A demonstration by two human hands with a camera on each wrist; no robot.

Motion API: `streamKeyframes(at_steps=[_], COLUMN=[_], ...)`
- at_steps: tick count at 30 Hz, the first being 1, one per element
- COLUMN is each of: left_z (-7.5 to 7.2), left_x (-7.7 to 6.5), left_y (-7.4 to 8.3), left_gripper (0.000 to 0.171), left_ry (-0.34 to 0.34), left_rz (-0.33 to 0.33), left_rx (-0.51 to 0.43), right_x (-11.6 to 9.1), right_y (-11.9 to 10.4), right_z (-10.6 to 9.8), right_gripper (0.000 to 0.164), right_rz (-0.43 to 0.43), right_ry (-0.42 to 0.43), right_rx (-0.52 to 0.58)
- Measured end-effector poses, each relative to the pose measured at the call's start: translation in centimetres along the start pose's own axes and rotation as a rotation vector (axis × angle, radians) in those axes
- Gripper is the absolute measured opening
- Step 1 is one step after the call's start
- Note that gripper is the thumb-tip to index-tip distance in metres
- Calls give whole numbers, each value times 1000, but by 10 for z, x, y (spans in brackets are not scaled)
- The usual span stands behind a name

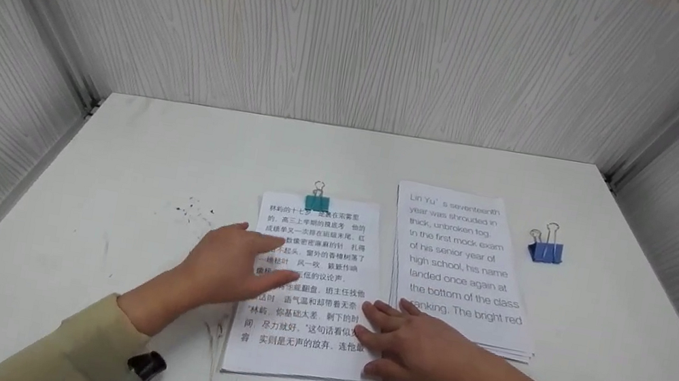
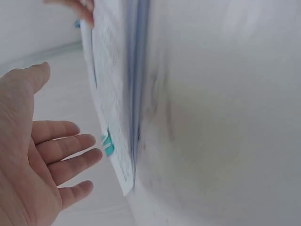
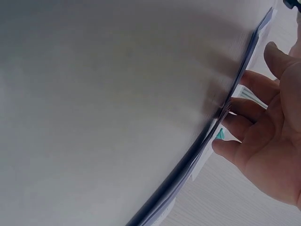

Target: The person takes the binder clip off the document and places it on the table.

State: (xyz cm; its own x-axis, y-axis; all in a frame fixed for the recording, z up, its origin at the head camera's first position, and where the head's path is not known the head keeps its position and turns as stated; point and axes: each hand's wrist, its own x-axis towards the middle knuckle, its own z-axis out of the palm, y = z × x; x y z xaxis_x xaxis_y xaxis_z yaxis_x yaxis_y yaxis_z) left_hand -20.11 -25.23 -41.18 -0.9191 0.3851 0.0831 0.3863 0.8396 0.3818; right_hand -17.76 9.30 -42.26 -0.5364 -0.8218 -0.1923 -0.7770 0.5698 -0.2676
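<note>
Head: white tabletop (image 1: 139,150), blue specks (image 1: 194,211) at left, wood-grain panels (image 1: 364,43) at back and sides. Chinese-text stack (image 1: 327,264) mid-table, teal binder clip (image 1: 317,203) on top edge; English-text sheets (image 1: 459,259), then blue binder clip (image 1: 548,253), to its right. Left hand (image 1: 230,265) over stack's left edge, right hand (image 1: 416,348) at its right.
Left wrist: fingers relaxed, parted.
Right wrist: fingers spread, slightly bent; can't tell contact.
</note>
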Motion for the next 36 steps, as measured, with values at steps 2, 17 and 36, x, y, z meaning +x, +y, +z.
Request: streamKeyframes(at_steps=[2, 17, 36], left_z=[-7, -3, 19], left_x=[11, 67, 88], left_y=[-8, -71, -95], left_gripper=[70, 74, 84], left_ry=[15, 94, -23], left_rz=[-63, -228, -286], left_rx=[-79, -429, -516], right_x=[0, 1, 1], right_y=[0, 1, 3], right_z=[0, -1, -1], right_gripper=[60, 59, 60], right_rz=[-7, -16, -17], right_ry=[6, 2, -1], right_rx=[1, -9, 15])
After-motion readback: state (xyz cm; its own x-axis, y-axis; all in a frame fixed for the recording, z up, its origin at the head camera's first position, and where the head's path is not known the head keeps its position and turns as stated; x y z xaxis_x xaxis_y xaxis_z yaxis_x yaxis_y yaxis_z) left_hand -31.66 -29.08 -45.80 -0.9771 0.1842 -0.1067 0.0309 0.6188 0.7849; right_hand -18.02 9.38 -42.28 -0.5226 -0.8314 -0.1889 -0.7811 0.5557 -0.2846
